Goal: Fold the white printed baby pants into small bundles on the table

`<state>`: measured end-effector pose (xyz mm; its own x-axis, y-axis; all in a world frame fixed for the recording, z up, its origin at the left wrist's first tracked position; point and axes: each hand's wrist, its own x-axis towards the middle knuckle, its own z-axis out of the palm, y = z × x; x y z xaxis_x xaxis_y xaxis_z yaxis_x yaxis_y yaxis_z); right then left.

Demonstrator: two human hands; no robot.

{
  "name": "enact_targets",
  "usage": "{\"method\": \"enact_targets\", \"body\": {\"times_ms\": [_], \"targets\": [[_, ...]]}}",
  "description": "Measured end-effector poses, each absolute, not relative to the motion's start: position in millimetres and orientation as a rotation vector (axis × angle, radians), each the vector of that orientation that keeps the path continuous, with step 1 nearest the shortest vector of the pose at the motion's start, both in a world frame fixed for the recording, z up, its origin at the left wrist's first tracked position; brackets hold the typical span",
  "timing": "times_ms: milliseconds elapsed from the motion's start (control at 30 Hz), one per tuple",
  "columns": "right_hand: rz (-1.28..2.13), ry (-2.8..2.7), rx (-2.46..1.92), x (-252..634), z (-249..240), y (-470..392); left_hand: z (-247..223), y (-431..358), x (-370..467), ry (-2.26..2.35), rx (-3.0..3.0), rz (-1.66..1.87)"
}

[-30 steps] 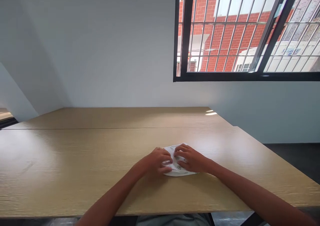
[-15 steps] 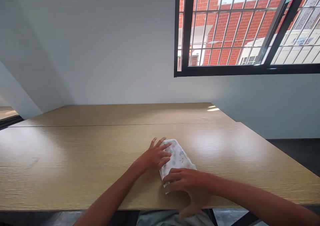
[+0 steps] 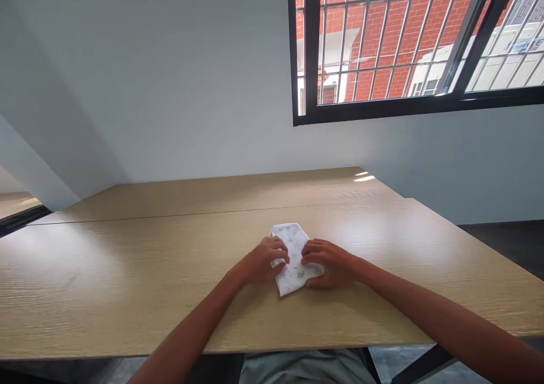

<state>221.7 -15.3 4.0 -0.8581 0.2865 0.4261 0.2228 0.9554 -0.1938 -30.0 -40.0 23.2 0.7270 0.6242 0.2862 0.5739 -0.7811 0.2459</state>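
A white folded cloth (image 3: 293,259) with small printed figures lies on the wooden table in front of me. Its folded outline is uneven, with one corner pointing toward me. My left hand (image 3: 267,258) grips the cloth's left edge, fingers curled over the top. On the opposite side my right hand (image 3: 328,262) has its fingers bent over the right edge, with the thumb low beside the cloth. Both hands cover parts of the cloth's sides, so what lies beneath the fingers is hidden.
The pale wooden table (image 3: 127,282) has a seam (image 3: 170,214) running across its far part. Behind it rises a grey wall (image 3: 191,89) with a barred window (image 3: 382,44) at upper right. My lap (image 3: 306,367) shows below the near edge.
The cloth has been turned and shifted slightly away from me. My right hand has moved up from the near corner to the right edge; my left hand's spread fingers have curled in.
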Motion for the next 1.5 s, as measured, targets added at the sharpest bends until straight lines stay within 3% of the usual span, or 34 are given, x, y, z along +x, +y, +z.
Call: {"method": "enact_targets", "body": {"times_ms": [433,600,1033,1500], "targets": [[-0.363,-2.694,-0.205,209.3,3.3,-35.6,23.9,-61.0,-8.8,0.715,2.689,0.439],[-0.415,-2.699,-0.2,206.8,0.8,-36.8,22.4,-64.8,-6.0,0.75,2.726,0.418],[-0.032,-2.645,-0.393,222.8,16.2,-27.2,30.7,-55.8,-22.4,0.971,2.619,0.459],[0.523,-2.49,-0.6,234.9,11.5,0.2,38.3,-36.0,-39.1,1.039,2.007,0.745]]}}
